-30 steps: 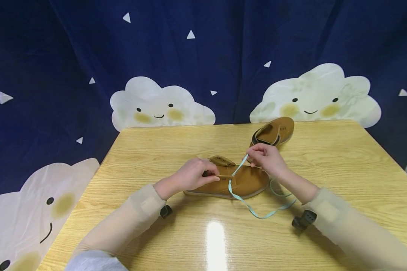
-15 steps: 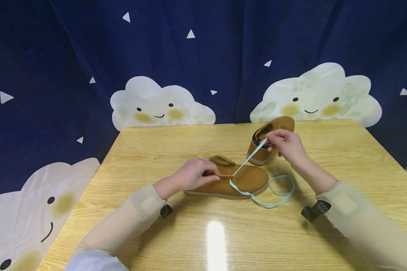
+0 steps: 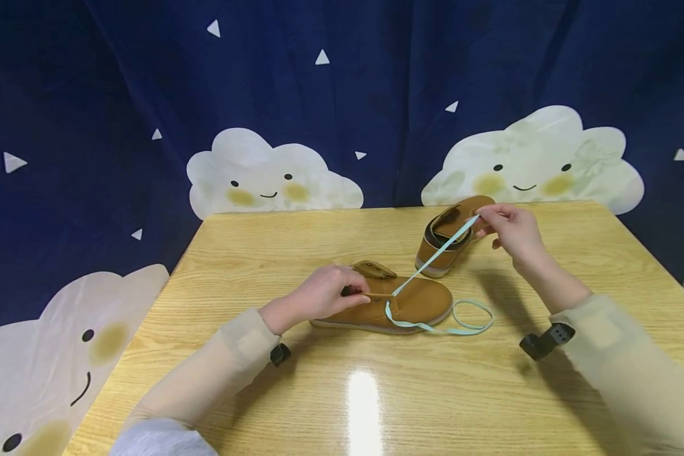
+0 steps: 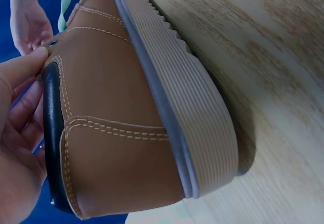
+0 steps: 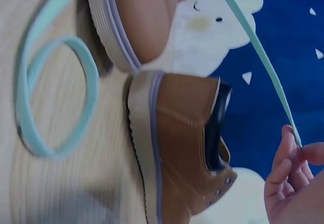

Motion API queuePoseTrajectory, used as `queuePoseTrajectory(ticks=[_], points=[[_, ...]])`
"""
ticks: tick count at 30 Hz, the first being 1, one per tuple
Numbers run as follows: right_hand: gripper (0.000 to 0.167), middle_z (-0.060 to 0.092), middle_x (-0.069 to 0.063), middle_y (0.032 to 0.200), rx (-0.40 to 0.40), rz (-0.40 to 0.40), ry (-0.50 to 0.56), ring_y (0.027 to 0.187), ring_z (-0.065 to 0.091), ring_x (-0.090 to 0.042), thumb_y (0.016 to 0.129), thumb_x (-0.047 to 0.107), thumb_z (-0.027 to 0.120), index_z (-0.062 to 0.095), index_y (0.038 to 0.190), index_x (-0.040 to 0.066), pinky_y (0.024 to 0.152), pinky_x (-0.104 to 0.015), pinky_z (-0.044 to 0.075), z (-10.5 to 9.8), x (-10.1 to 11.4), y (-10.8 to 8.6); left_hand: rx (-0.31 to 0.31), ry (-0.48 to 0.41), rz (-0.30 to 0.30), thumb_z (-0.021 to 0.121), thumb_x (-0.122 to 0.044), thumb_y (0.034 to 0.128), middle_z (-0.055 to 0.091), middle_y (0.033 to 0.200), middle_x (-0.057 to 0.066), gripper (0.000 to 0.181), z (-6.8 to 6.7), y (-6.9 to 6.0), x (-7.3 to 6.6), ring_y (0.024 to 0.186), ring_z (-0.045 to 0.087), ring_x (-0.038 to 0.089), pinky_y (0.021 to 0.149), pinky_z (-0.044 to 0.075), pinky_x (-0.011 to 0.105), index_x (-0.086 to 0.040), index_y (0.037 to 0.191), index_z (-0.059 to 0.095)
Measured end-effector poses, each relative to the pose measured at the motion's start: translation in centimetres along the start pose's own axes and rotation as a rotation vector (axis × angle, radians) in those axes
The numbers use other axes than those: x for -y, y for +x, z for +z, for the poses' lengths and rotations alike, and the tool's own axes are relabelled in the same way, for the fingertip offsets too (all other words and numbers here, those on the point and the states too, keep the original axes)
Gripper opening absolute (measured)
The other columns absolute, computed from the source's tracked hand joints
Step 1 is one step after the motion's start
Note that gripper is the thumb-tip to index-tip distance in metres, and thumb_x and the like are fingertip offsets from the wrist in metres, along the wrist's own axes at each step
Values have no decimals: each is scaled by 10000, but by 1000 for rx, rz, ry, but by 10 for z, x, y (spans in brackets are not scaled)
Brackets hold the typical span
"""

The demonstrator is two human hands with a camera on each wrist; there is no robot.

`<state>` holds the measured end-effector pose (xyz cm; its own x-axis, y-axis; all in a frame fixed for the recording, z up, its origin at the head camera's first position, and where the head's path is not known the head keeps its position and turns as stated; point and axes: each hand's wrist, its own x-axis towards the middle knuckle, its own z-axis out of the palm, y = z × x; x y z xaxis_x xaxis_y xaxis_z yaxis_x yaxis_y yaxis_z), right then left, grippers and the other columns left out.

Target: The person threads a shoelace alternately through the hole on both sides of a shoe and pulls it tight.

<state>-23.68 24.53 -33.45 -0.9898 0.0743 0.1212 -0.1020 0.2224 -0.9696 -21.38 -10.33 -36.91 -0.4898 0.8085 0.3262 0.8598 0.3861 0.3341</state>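
Observation:
A brown shoe (image 3: 427,303) lies on the table, toe to the right, with a light-green lace (image 3: 440,251) through an eyelet near its front. My left hand (image 3: 326,292) pinches the shoe's near eyelet flap; in the left wrist view the thumb and fingers of that hand (image 4: 20,113) hold the flap edge beside the black collar. Up and to the right, my right hand (image 3: 515,233) pinches the lace, drawn taut from the shoe. The right wrist view shows the lace (image 5: 266,62) running to the fingertips of the right hand (image 5: 298,183).
Behind the right hand stands a second brown shoe (image 3: 437,256) with a black collar, also in the right wrist view (image 5: 185,133). A loose loop of lace (image 3: 472,303) lies on the wooden table (image 3: 262,392) right of the first shoe. A dark blue curtain (image 3: 376,82) hangs behind.
My right hand has moved up and to the right, drawing out more lace. The loose lace near the shoe has slid back toward it. The left hand has stayed in place.

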Motion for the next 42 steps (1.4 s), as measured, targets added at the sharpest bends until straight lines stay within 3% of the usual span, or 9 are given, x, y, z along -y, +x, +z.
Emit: queuePoseTrajectory(ticks=[7, 14, 21, 29, 38, 42], points=[[175, 669, 168, 726, -54, 22, 25, 605, 626, -10, 1000, 224, 554, 660, 863, 249, 451, -193, 404, -19, 3, 8, 12, -6, -12, 715, -167, 901, 670, 817, -73, 44, 0, 0, 1, 631, 479, 30, 595, 403, 208, -138, 869, 724], [215, 666, 203, 735, -122, -2, 15, 600, 622, 8, 1005, 245, 543, 654, 833, 309, 454, -189, 409, -32, 6, 12, 12, 0, -13, 714, -159, 902, 670, 814, -79, 41, 0, 1, 1, 624, 472, 32, 593, 401, 213, -144, 866, 726], [229, 698, 177, 753, -158, 16, 119, 595, 632, -15, 1014, 192, 517, 677, 859, 241, 445, -182, 396, -44, 5, 13, 24, 12, -27, 710, -180, 906, 669, 819, -83, 46, 0, 2, 0, 632, 480, 27, 715, 454, 257, -146, 881, 726], [181, 714, 129, 772, -209, 23, 206, 588, 630, -33, 994, 194, 561, 688, 866, 190, 443, -183, 399, -55, 11, 15, 23, 8, -34, 715, -174, 901, 673, 821, -67, 45, -1, 1, 0, 626, 487, 31, 629, 419, 228, -139, 879, 730], [140, 718, 98, 765, -236, 17, 283, 579, 633, -46, 991, 172, 566, 665, 897, 143, 434, -184, 395, -65, 16, 14, 25, 10, -35, 716, -173, 900, 681, 834, -70, 37, 0, 1, -1, 636, 504, 25, 780, 477, 273, -142, 888, 733], [143, 720, 93, 773, -238, 21, 288, 581, 631, -45, 991, 174, 566, 668, 896, 143, 434, -184, 399, -63, 18, 13, 26, 8, -36, 715, -174, 901, 682, 836, -64, 42, 0, 1, -1, 633, 502, 27, 750, 472, 269, -138, 889, 733]])
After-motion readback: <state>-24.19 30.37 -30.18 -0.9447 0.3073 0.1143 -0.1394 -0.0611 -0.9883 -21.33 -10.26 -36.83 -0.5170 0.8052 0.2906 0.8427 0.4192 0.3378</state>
